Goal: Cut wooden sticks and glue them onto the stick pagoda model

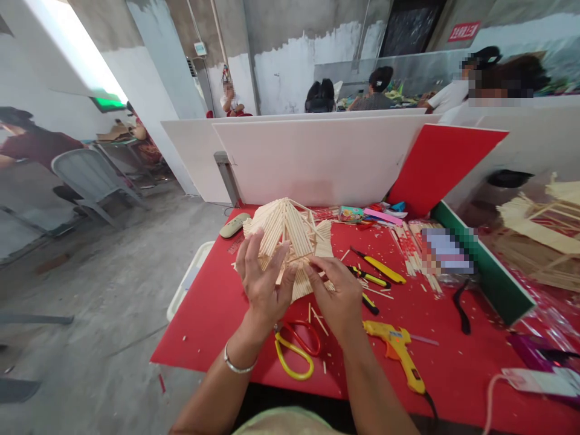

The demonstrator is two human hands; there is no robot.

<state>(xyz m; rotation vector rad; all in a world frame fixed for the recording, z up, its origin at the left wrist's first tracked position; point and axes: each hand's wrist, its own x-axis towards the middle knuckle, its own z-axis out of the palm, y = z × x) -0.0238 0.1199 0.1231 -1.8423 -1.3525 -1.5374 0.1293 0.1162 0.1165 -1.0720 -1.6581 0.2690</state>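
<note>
Pinching a thin stick [299,258], right hand [338,287] at the stick model [272,225], left hand [264,287] spread loosely before it

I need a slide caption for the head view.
Left hand and right hand at a stick model, glue gun on red table.

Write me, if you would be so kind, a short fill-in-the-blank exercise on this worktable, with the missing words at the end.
1. Beneath the stick structure, the tabletop is coloured ____.
2. The bracelet is worn on the person's ____ wrist.
3. The scissors have one red handle loop and one ____ loop.
4. From the person's viewpoint, the glue gun lies to the ____ of the scissors.

Missing words: red; left; yellow; right.
</note>
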